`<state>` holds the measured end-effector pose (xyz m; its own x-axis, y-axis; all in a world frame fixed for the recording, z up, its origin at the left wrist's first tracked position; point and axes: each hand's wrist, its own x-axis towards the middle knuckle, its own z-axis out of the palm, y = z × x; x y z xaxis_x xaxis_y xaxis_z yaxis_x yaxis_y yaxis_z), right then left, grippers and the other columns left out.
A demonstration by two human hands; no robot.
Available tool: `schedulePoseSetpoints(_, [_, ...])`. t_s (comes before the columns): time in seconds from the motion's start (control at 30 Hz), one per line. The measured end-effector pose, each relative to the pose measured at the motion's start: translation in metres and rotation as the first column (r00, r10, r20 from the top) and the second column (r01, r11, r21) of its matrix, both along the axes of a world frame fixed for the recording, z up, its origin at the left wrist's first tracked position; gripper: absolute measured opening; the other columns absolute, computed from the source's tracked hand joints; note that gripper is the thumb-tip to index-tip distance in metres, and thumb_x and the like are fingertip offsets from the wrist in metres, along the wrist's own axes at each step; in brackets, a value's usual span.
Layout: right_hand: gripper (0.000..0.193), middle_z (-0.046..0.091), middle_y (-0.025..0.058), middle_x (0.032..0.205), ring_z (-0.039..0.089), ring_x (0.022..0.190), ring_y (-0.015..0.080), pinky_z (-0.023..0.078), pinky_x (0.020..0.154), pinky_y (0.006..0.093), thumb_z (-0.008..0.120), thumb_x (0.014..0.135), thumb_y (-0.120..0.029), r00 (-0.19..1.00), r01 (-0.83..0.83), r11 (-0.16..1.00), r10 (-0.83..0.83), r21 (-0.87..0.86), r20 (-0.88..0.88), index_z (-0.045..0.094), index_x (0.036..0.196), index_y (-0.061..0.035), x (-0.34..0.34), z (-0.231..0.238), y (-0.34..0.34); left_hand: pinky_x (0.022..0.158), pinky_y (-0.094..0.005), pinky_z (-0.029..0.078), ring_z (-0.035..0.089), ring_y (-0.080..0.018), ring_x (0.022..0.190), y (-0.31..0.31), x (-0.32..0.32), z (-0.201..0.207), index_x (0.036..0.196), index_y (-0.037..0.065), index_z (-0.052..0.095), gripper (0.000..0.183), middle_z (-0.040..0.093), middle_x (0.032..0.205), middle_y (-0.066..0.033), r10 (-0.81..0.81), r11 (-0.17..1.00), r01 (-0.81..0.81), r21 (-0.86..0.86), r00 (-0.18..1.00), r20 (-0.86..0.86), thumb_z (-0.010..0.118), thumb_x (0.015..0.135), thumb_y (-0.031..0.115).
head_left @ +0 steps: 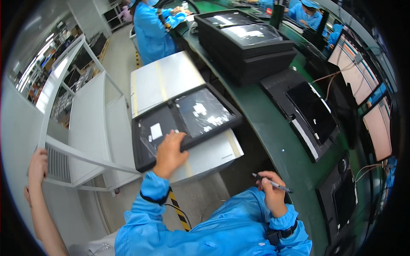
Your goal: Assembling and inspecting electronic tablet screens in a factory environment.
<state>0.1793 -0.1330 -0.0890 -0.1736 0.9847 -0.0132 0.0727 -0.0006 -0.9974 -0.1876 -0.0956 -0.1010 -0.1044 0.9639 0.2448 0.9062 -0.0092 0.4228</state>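
My left hand is at the near edge of a black foam tray, its fingers over the rim and the thumb toward the outer side. Inside the tray's right compartment lies a flat screen panel in clear, shiny plastic. A small white card lies in the left compartment, close to my fingers. The tray rests on a large white box with yellowish tape. Over by the green bench's near edge, my right hand grips a pen, which points up to the left.
Stacked black foam trays stand on the green bench with dark screen panels and lit monitors. Another person's hand holds a white cart at left. A co-worker in blue stands beyond the box.
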Motion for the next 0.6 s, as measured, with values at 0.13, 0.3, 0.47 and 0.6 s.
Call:
schedulePoseSetpoints(0.13, [0.025, 0.07, 0.0115, 0.098, 0.065, 0.076, 0.0155, 0.054, 0.07, 0.03, 0.061, 0.102, -0.015, 0.992, -0.011, 1.0, 0.01, 0.012, 0.126, 0.068, 0.12, 0.001, 0.023, 0.03, -0.026, 0.114, -0.0428, 0.045, 0.056, -0.0401, 0.133, 0.081, -0.072, -0.015, 0.13, 0.007, 0.064, 0.062, 0.065, 0.133, -0.0216, -0.007, 1.0, 0.006, -0.017, 1.0, -0.028, 0.077, 0.069, 0.011])
schedulePoseSetpoints(0.3, [0.028, 0.07, 0.0164, 0.103, 0.069, 0.085, 0.0316, 0.055, 0.078, 0.0388, 0.066, 0.097, -0.009, 0.901, 0.076, 0.946, -0.201, 0.315, 0.386, 0.065, 0.124, -0.0009, 0.07, 0.047, -0.046, 0.12, -0.0394, 0.037, 0.048, -0.0334, 0.144, 0.148, -0.159, -0.09, 0.139, 0.006, 0.061, 0.064, 0.056, 0.149, -0.0192, -0.102, 0.99, 0.108, -0.09, 0.993, 0.065, 0.076, 0.076, 0.006])
schedulePoseSetpoints(0.47, [0.043, 0.062, 0.0098, 0.099, 0.065, 0.087, 0.0281, 0.048, 0.074, 0.0399, 0.065, 0.08, -0.006, 0.304, 0.049, 0.796, -0.587, 0.603, 0.75, 0.062, 0.123, -0.0035, 0.117, 0.051, -0.047, 0.119, -0.0474, 0.034, 0.045, -0.0427, 0.141, 0.16, -0.107, -0.079, 0.143, 0.0, 0.056, 0.052, 0.046, 0.153, -0.0259, -0.035, 0.971, 0.072, 0.226, 0.986, -0.164, 0.07, 0.098, 0.021])
schedulePoseSetpoints(0.6, [0.053, 0.062, 0.0121, 0.096, 0.069, 0.08, 0.03, 0.056, 0.067, 0.0435, 0.072, 0.076, -0.016, 0.201, 0.143, 0.739, -0.673, 0.659, 0.711, 0.06, 0.125, -0.0026, 0.158, 0.047, -0.026, 0.119, -0.0447, 0.034, 0.049, -0.034, 0.139, 0.1, 0.121, -0.02, 0.139, -0.003, 0.056, 0.041, 0.055, 0.148, -0.0187, -0.514, 0.849, 0.463, 0.256, 0.837, 0.189, 0.062, 0.1, 0.009])
